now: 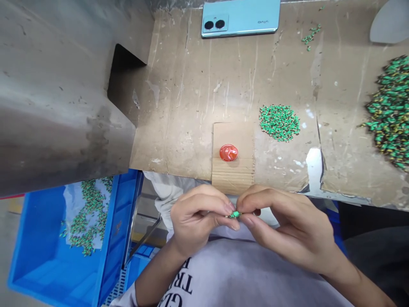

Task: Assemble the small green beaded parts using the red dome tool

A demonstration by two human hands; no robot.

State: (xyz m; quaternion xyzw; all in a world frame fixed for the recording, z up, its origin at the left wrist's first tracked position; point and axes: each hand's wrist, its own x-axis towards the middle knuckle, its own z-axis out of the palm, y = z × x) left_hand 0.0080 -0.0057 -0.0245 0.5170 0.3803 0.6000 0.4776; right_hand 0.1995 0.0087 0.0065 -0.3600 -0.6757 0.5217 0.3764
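Observation:
Just off the table's front edge, both hands meet at a small green piece [234,214] with pale tips. My left hand [198,215] pinches its left side between thumb and fingers. The thumb and index finger of my right hand [287,230] close on its right end. Part of the piece is hidden by the fingertips, and its exact kind is too small to make out. Beyond the hands, a small red oval dish [228,152] with a glossy inside sits on a cardboard piece [233,175]. A pile of similar small green pieces [279,123] lies to the right of it.
A larger heap of green, dark and yellow pieces [391,113] is at the far right. A light blue phone [246,18] lies at the back, with a few loose pieces [310,36] nearby. Metal housing [64,94] stands left, above a blue crate [41,251] holding more pieces.

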